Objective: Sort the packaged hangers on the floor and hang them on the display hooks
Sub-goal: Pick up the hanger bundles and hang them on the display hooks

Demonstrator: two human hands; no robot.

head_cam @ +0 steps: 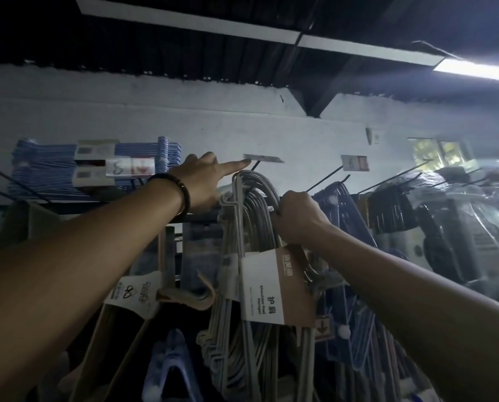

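1 pack of grey hangers [252,198] is raised to the top display row, its hook ends level with 1 dark display hook [255,165], with 1 paper sleeve [274,285] wrapped round its middle.

- Right hand [299,216]: fingers curled round the bundled hanger hooks, gripping them from the right side.
- Left hand [204,178]: holds nothing. Index finger straight, its tip at the left end of 1 price label [262,158]. The remaining fingers cannot be told. 1 dark bracelet [183,195] sits on the wrist.
- 2 further price labels: 1 marked "8" [129,166] on the left, 1 on the right [354,163].
- Stacked blue hangers [45,169] lie upper left.
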